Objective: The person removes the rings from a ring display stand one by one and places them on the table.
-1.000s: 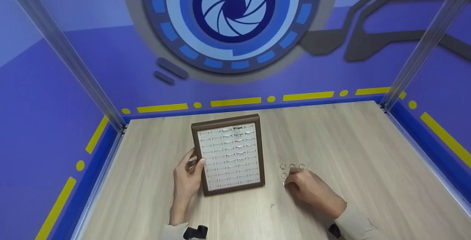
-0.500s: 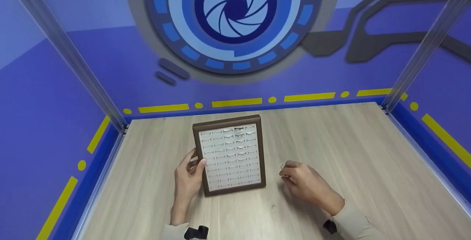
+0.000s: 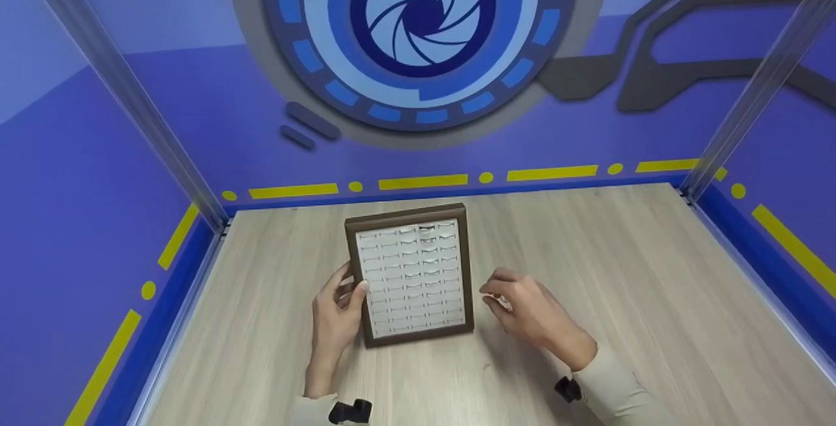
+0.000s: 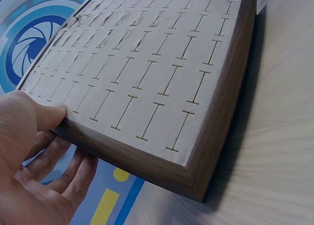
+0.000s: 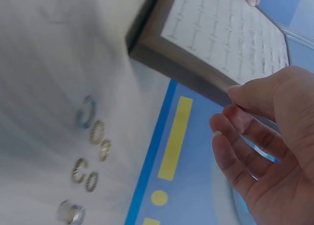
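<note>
My left hand [image 3: 334, 323] grips the left edge of a brown wooden ring display tray [image 3: 466, 269], thumb on the front and fingers behind. The tray leans back, its lower edge near the table. Its white slotted pad [image 4: 142, 83] bears several rings [image 3: 428, 241] in the upper slots; lower slots hold none. My right hand [image 3: 534, 308] is just right of the tray, thumb and forefinger pinched together on a small ring that the fingers mostly hide. Several loose silver and gold rings [image 5: 97, 132] lie on the table in the right wrist view, below the right hand in the head view.
The light wood table [image 3: 620, 269] is closed in by blue printed panels [image 3: 196, 99] behind and at both sides. Metal posts [image 3: 140, 106] stand at the back corners. A black strap [image 3: 350, 411] sits at each wrist.
My right hand has lifted from the loose rings and moved left and away from me, nearer the tray's right edge. The left hand keeps its grip on the tray.
</note>
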Tool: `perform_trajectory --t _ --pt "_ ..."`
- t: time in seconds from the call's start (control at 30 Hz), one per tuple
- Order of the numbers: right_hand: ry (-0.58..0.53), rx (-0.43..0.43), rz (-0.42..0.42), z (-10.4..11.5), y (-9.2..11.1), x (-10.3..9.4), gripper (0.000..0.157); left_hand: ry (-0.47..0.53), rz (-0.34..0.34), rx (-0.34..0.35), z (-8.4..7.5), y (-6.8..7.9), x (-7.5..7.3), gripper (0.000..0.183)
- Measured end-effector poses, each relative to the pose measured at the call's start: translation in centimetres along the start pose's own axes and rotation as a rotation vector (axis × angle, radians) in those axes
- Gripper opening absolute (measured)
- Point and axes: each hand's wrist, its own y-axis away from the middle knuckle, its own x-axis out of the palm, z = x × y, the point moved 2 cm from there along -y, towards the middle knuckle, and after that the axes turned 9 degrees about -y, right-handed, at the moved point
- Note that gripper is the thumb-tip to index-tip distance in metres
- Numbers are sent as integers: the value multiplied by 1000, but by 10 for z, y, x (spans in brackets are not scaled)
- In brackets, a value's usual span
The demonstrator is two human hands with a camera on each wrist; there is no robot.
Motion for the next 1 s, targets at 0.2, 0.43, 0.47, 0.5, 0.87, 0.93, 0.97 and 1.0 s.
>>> perform_trajectory --t 0.2,0.43,0.47,0.5,0.87,0.93,0.97,1.0 --pt "-38 -61 -68 13 -21 -2 16 -7 -14 5 2 2 0 50" --pt "-58 -132 -138 24 -44 -3 15 -6 -18 3 2 1 2 50" --pt "-59 -138 -147 24 -47 -3 15 -7 -17 5 2 1 3 50" --pt "-61 -144 -155 25 -51 -2 15 -5 -17 6 2 1 3 50" --pt "-31 -215 -244 32 -85 7 19 2 -4 12 3 2 4 53" --pt "-13 -220 -255 33 -89 10 19 2 -2 9 4 2 4 53" --pt "-9 -223 -260 34 -91 12 18 1 0 8 4 3 4 53" --pt "-3 -225 -267 34 -93 13 18 2 2 7 4 4 3 53"
